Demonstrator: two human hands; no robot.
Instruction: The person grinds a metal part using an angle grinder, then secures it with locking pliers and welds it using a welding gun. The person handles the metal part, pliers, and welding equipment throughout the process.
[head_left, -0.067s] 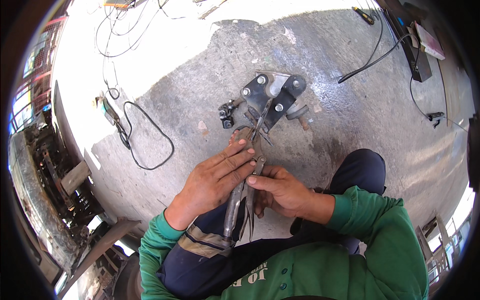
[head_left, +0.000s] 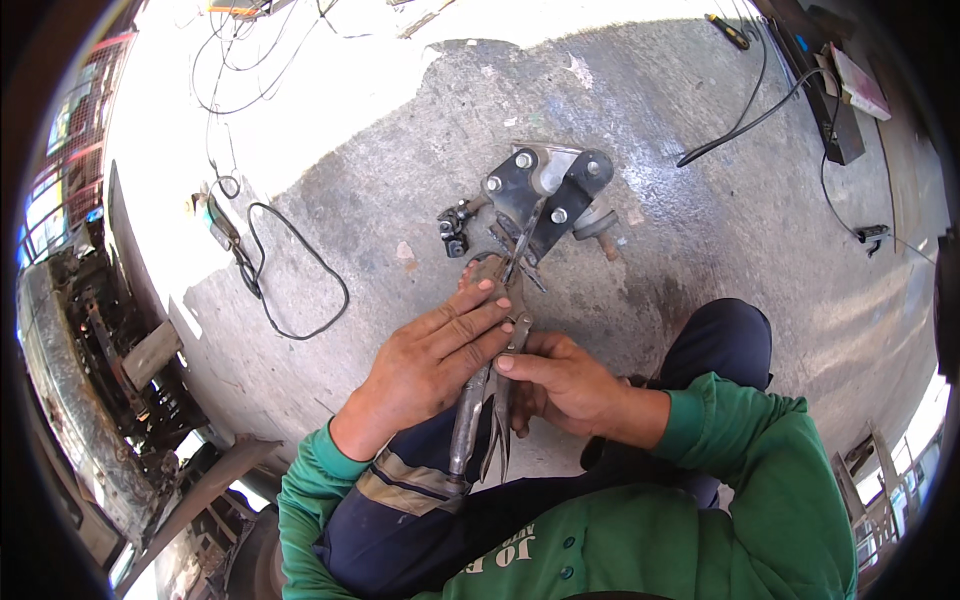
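Note:
Locking pliers [head_left: 467,430] slant across my raised knee, handle end toward me. My left hand [head_left: 430,350] is wrapped over their upper part, fingers laid across the jaw end. From the other side my right hand [head_left: 565,385] pinches them near the pivot, thumb on top and the other fingers partly hidden. Just beyond the jaws, a thin metal bar [head_left: 530,228] runs up to a black bolted bracket assembly [head_left: 512,200] on the floor. Whether the jaws grip that bar is hidden by my fingers. A small universal joint [head_left: 454,228] sticks out at the assembly's left.
A black cable loop [head_left: 343,290] lies on the concrete floor at left. Old vehicle parts [head_left: 75,390] stand along the left edge. At upper right are a yellow-black screwdriver [head_left: 727,32], a cable [head_left: 735,130] and a dark metal beam [head_left: 845,140].

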